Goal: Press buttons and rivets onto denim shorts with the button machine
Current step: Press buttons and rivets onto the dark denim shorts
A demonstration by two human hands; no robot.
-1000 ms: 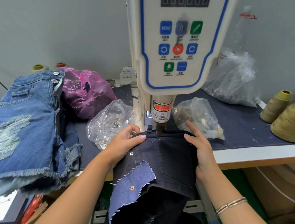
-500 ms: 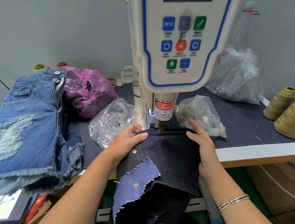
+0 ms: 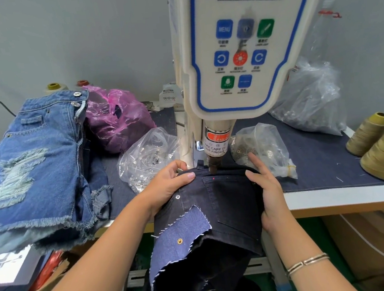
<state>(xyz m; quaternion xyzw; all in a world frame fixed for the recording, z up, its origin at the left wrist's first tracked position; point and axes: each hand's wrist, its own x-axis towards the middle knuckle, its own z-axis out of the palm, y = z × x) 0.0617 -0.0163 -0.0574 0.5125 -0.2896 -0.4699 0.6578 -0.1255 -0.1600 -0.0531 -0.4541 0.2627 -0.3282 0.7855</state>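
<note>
Here the dark denim shorts (image 3: pixel 226 202) lie with their waistband right under the punch (image 3: pixel 212 166) of the button machine (image 3: pixel 243 48) — a red light dot shows on the cloth just below it. The left hand (image 3: pixel 166 187) grips the waistband left of the punch, fingers curled over the edge. The right hand (image 3: pixel 268 192) holds the shorts' right side, thumb on top, fingers wrapped round. Clear bags of fasteners (image 3: pixel 145 156) sit either side of the punch; light-blue ripped shorts (image 3: pixel 32 164) are stacked far left — thread cones (image 3: pixel 368 132) far right.
</note>
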